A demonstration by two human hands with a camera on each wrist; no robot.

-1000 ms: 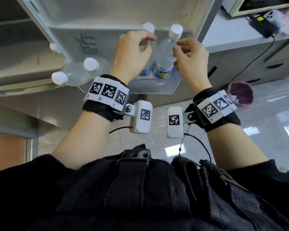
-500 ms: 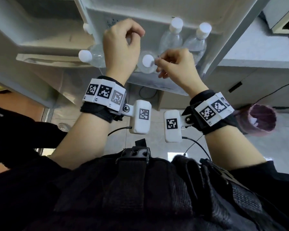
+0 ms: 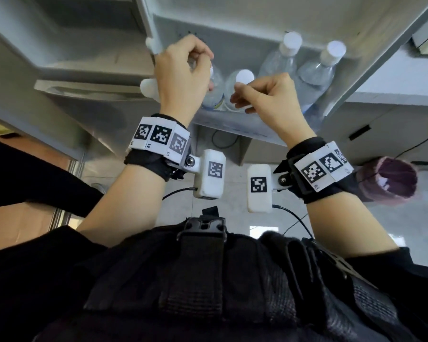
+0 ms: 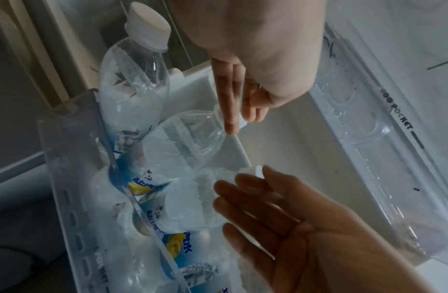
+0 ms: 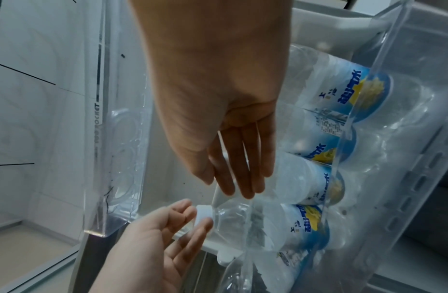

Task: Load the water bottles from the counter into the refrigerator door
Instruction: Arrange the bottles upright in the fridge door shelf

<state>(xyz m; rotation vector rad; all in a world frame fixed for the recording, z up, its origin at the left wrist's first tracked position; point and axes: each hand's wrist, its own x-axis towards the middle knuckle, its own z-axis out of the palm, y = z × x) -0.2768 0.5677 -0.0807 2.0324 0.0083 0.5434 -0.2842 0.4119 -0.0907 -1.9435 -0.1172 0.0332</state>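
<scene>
Left hand (image 3: 181, 75): fingers loosely bent, tips on either side of a white cap (image 5: 204, 214); whether they actually gripped it could not be told.
Right hand (image 3: 269, 99): fingers nearly straight, tips resting against the cap and neck of the neighbouring bottle (image 4: 183, 142); nothing held.
Left-hand bottle (image 5: 268, 224): clear, blue-labelled, standing in the door shelf (image 4: 67, 178), touching its neighbour.
End bottles (image 3: 279, 62) (image 3: 316, 72): two, upright at the shelf's right end, caps free.
Change: a second earlier both hands were at the caps of the end bottles; they had since moved one pair along to the left and left that pair standing.
Meaning for task: judged as straightening a row already loaded, not fetching; at least four bottles were in the door.
Egg pocket (image 4: 368, 119): clear tray above the shelf, untouched.
Counter (image 3: 393, 99): to the right; no bottles showed on the visible part.
</scene>
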